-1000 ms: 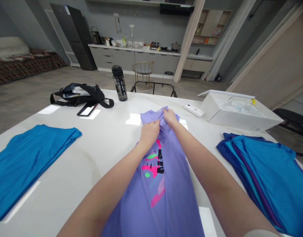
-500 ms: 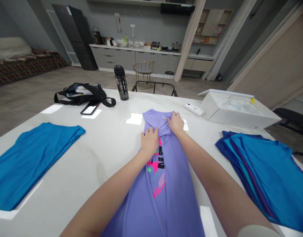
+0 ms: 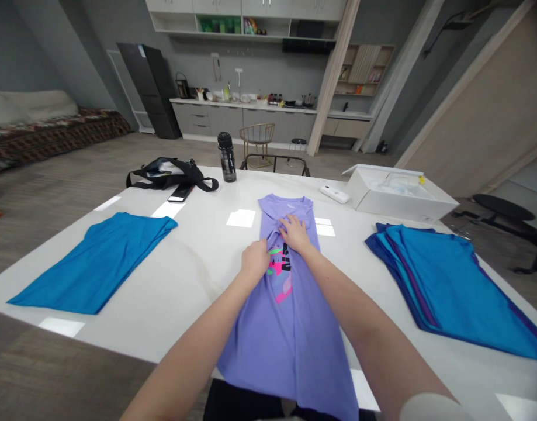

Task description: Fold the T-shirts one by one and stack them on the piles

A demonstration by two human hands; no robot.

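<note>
A purple T-shirt point(image 3: 312, 327) with a pink, green and black print lies lengthwise before me, its sides folded inward and its neckline pointing away. At the left folded edge, just below the bunched upper part, my left hand point(image 3: 255, 261) is closed on the fabric. My right hand point(image 3: 295, 235) rests on the upper middle of the shirt, fingers spread over the cloth beside some wrinkles. The shirt's lower hem hangs over the near table edge.
On the white table point(image 3: 198, 245) lie a blue folded garment point(image 3: 101, 257) to the left and a stack of blue and purple garments point(image 3: 443, 275) to the right. Behind stand a black bag point(image 3: 176, 172), phone point(image 3: 180, 193), bottle point(image 3: 227, 159), white remote point(image 3: 335, 194) and open white box point(image 3: 399, 196).
My left hand has moved down and closed on the shirt's left edge. My right hand has come down from the collar's right side toward the middle. The view has tilted up and back.
</note>
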